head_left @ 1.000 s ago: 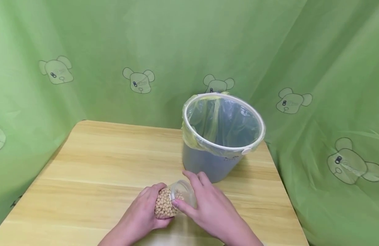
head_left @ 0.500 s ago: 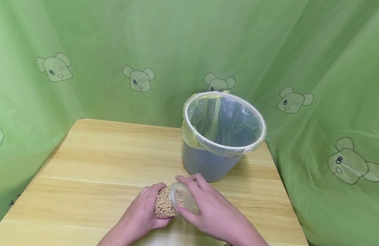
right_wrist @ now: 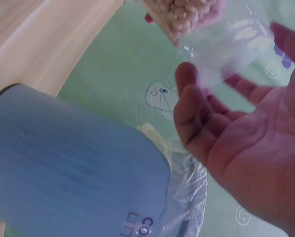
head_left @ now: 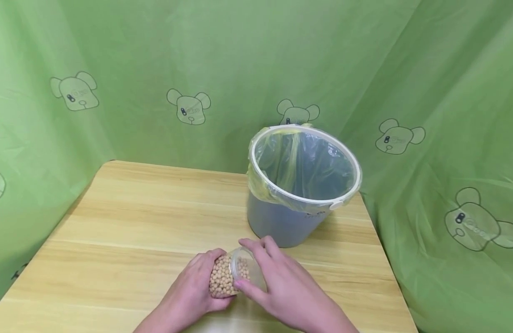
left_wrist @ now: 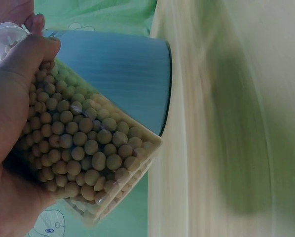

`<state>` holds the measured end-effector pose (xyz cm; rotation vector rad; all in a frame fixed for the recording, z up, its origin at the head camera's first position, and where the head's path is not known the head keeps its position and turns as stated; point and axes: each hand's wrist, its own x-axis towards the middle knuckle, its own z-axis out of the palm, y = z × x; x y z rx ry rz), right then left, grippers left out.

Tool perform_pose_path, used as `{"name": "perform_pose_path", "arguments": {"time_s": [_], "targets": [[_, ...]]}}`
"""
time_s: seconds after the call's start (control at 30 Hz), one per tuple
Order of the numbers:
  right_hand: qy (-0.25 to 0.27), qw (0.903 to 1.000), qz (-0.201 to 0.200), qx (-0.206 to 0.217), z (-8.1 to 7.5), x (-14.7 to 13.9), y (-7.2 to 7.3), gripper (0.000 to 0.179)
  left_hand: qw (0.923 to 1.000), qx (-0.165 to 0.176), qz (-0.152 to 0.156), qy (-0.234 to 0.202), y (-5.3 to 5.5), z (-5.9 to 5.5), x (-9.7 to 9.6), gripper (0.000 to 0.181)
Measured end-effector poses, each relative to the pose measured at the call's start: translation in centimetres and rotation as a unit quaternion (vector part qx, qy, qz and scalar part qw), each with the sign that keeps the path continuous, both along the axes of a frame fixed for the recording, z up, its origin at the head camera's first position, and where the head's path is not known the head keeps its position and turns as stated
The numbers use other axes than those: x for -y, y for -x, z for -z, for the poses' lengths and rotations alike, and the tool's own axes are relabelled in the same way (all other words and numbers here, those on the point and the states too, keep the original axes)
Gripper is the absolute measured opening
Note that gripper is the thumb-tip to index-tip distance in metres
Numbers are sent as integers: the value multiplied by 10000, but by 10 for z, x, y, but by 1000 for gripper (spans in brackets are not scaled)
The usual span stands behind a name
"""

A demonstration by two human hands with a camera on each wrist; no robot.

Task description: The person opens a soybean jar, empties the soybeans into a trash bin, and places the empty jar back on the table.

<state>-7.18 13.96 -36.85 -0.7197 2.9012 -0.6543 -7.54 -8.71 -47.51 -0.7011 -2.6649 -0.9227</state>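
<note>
Left hand [head_left: 194,282] clamps tilted, clear, square-based plastic jar [head_left: 221,276] of round beige beans [left_wrist: 81,133]; right hand [head_left: 283,282], fingers curled round clear circular plastic lid [head_left: 252,267] at mouth. Judged step: working lid; next move needs steady left grip. Beyond right fingertips: blue-grey plastic bin [head_left: 277,222].

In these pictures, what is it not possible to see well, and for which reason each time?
Inside floor of the bin: head view; the bin's near wall hides it.
Whole lettering on the bin: right wrist view; the bottom edge cuts it off.
Whole jar: right wrist view; the top edge cuts it off.
Whole clear lid: left wrist view; cut by the left edge and partly covered by the left hand.
</note>
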Motion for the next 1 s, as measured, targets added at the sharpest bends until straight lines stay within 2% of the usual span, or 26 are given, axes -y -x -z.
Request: {"name": "perform_pose_path", "arguments": {"time_s": [0.13, 0.23, 0.33, 0.47, 0.63, 0.8, 1.0], "targets": [[93, 9992, -369, -107, -2, -5, 0, 68, 10000, -4, -70, 17, 0, 1, 1, 93], [425, 9981, -447, -34, -3, -10, -1, 68, 9999, 15, -83, -72, 0, 1, 2, 93], [815, 9962, -317, 31, -3, -18, -1, 71, 9998, 33, -138, -171, 0, 2, 5, 94], [1118, 9930, 284, 243, 9, -33, 2, 72, 9991, 164, -288, -261, 0, 0, 9, 94], [1358, 9808, 1047, 929, 43, -55, 14, 82, 9968, 468, -536, -374, 2, -5, 14, 95], [921, 9723, 1408, 1622, 89, -75, 18, 86, 9941, 742, -664, -440, -4, -3, 15, 93], [937, 9653, 1682, 1766, 130, -83, 20, 84, 9950, 437, -799, -407, -4, -1, 20, 97]]}}
